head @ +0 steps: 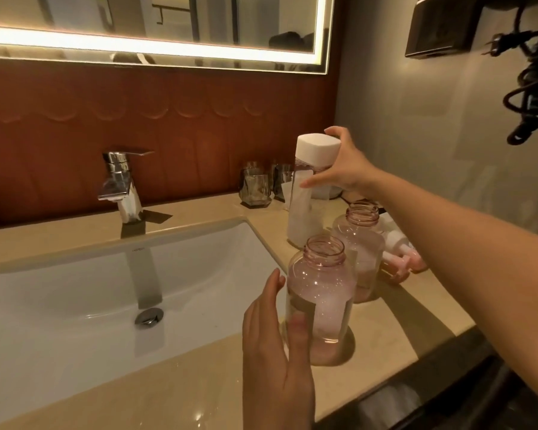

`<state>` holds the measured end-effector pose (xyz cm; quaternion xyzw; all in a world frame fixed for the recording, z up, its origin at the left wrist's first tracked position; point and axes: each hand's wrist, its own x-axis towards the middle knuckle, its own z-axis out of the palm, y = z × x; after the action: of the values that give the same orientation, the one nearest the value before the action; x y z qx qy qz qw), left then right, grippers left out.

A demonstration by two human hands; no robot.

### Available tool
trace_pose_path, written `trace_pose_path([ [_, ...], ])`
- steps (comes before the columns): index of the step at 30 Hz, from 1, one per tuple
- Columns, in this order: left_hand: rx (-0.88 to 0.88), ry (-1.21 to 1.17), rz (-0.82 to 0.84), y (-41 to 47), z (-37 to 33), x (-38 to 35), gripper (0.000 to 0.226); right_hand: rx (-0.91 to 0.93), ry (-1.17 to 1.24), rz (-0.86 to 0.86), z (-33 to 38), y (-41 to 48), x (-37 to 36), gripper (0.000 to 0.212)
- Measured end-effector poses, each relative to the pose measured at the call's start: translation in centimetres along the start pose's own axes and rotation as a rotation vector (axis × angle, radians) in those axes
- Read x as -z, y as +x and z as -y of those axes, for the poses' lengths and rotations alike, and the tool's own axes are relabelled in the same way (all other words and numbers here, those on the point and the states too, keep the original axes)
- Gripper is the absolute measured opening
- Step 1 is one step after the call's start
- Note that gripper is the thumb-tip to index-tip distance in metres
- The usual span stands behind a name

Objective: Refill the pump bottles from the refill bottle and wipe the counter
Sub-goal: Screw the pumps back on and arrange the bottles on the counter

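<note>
Beige stone counter (199,383) beside a white sink (75,290), lit mirror above. Right hand (345,169) is gripping the refill bottle (305,206) just under its white cap (317,148); the bottle is standing upright at the back. Left hand (271,346) is clasping the near pump bottle (323,293), thumb across its front. Both the near bottle and the far pump bottle (361,240) are standing uncapped, necks open. Pump heads (401,252) are lying just right of them. Two glasses (257,187) are sitting by the wall.
</note>
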<state>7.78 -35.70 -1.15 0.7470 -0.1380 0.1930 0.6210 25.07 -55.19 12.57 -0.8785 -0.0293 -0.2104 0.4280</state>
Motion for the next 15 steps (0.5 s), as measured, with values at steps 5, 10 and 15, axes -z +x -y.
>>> trace_pose_path([
  [5, 0.014, -0.016, 0.017, 0.12, 0.45, -0.07, 0.065, -0.023, 0.037, 0.047, -0.70, 0.34, -0.22, 0.102],
  [10, 0.023, 0.005, 0.035, 0.15, 0.63, -0.11, 0.063, -0.075, 0.071, 0.082, -0.85, 0.85, -0.68, 0.097],
  [15, 0.065, 0.017, 0.072, 0.25, 0.68, -0.25, 0.052, -0.127, 0.124, 0.125, -1.23, 1.08, -0.60, 0.092],
])
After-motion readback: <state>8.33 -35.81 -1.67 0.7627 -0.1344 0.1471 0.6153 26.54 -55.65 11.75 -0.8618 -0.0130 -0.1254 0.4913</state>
